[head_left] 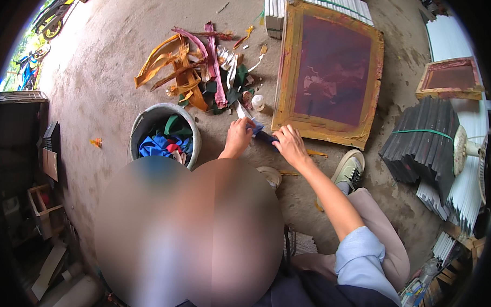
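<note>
A short dark blue stick-like piece (267, 138) lies between my two hands, low above the concrete floor. My left hand (238, 138) has its fingers closed at the left end, where some brighter blue material (254, 129) shows. At the other end my right hand (291, 146) is curled round it. The fingers cover much of the piece, so its exact kind is not clear. Just beyond my hands is a pile of torn orange, pink, green and white strips (211, 71), with a small white container (257, 102) at its near right edge.
Left of my hands stands a grey bucket (196, 135) holding blue, green and red cloths (165, 142). A stained screen-printing frame (335, 75) leans on a white stack (274, 16). Bundled dark sheets (421, 143) stand at right, near my shoe (347, 169).
</note>
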`<action>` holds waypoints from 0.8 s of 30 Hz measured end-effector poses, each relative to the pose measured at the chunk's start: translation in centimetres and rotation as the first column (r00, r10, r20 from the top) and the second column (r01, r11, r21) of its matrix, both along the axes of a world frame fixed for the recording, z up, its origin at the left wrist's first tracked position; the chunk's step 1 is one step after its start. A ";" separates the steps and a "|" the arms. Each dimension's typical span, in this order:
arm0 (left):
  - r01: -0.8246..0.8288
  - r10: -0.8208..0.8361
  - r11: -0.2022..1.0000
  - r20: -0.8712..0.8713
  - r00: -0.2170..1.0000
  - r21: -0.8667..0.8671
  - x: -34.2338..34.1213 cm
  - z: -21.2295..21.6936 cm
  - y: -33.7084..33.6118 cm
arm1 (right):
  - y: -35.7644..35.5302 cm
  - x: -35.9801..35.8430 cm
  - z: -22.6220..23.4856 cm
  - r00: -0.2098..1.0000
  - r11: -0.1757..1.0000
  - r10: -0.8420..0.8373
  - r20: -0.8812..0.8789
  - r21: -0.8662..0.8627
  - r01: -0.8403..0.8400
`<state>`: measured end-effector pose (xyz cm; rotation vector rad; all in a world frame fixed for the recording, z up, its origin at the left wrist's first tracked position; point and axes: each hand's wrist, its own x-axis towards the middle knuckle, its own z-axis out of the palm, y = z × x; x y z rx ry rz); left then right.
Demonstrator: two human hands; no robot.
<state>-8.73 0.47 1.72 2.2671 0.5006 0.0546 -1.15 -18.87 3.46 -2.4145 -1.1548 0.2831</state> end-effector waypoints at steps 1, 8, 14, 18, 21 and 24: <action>0.002 -0.003 0.999 0.032 0.999 0.049 0.0 -0.2 -0.3 | 1.0 -0.2 -0.5 1.000 1.000 -0.009 0.022 0.028 0.008; -0.057 0.043 0.996 0.173 0.984 0.075 1.9 0.3 0.3 | 4.0 -0.9 -2.7 0.983 0.980 -0.184 -0.013 0.075 0.185; -0.140 0.138 0.990 0.233 0.963 -0.010 6.2 -1.0 0.5 | 2.8 -0.2 -1.5 0.790 0.768 -0.340 -0.511 0.334 0.547; -0.205 0.216 0.976 0.177 0.960 -0.076 6.7 -1.5 -0.2 | 0.1 2.3 -1.4 0.472 0.558 -0.338 -0.814 0.231 0.797; -0.185 0.229 0.964 0.244 0.942 -0.193 6.5 0.5 -1.9 | -2.2 4.0 -0.3 0.376 0.408 -0.254 -0.891 0.254 0.877; 0.078 0.079 0.926 0.392 0.916 -0.369 6.7 3.5 -2.4 | -3.2 5.3 2.3 0.348 0.386 -0.260 -0.901 0.233 0.892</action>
